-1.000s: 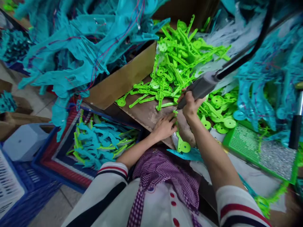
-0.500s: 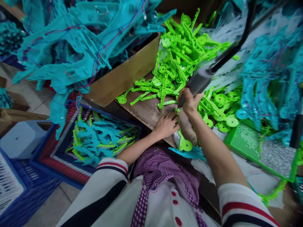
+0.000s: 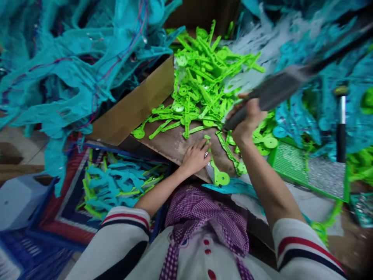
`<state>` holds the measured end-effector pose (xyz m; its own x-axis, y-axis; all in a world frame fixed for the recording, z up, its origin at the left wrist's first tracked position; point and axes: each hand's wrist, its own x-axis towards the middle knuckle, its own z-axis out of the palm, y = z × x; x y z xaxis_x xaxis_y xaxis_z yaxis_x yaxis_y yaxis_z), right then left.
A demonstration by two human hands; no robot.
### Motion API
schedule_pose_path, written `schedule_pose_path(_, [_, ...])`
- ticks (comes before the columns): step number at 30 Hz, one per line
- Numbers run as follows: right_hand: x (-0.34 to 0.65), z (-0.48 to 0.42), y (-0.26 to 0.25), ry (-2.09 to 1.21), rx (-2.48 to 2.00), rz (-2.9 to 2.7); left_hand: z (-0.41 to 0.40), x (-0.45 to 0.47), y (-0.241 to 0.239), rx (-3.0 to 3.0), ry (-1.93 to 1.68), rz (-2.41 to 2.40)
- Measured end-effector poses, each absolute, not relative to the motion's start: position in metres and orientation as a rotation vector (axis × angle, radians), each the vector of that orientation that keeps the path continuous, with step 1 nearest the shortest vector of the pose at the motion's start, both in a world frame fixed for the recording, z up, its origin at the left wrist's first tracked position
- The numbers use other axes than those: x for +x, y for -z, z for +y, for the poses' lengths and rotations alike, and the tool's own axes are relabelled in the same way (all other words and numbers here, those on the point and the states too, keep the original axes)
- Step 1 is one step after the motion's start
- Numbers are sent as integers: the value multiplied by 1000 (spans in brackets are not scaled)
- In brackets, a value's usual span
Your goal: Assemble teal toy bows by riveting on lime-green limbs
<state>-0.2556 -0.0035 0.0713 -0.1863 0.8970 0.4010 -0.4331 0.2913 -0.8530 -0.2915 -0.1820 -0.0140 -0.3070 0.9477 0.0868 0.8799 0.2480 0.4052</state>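
Observation:
My right hand [image 3: 246,120] is wrapped around a grey power screwdriver [image 3: 276,87], tilted with its thick end up to the right. Its tip points down to the left, apart from the work piece and close to loose green parts. Below and to the left, my left hand [image 3: 194,155] grips a lime-green plastic arm with a round disc end [image 3: 222,178] against the brown board [image 3: 171,144]. Something shiny shows at the fingers of that hand. A turquoise plastic piece [image 3: 230,188] lies just under the disc end.
Lime-green parts [image 3: 201,77] are heaped beyond my hands. Turquoise shells with wires [image 3: 96,70] overhang a cardboard box [image 3: 140,101] at left. A crate [image 3: 55,210] below holds turquoise and green pieces. At right are a green tray [image 3: 309,192] of small metal pieces and a black-handled tool [image 3: 341,128].
My right hand has lifted the screwdriver away from the green arm, to the right, and tilted it flatter. My left hand keeps its grip. The whole view has shifted somewhat.

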Motion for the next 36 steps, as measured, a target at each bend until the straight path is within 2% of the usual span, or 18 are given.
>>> schedule_pose_path(4, [-160,36,-102,-914,-553,-1177,-182,-294,13,1710,-554,2325])
schedule_pose_path(8, [-84,75,-78,-711,-891,-1118,-181,-295,15,1736,-559,2309])
schedule_pose_path(14, [-75,104,-38,-762,-886,-1133,-181,-296,21,1732,-601,2332])
schedule_pose_path(29, [-71,126,-18,-845,-735,-1013,-180,-303,28,1783,-705,2288])
schedule_pose_path(36, [-63,122,-41,-803,-723,-1089,-226,-281,2,1892,-1168,2218])
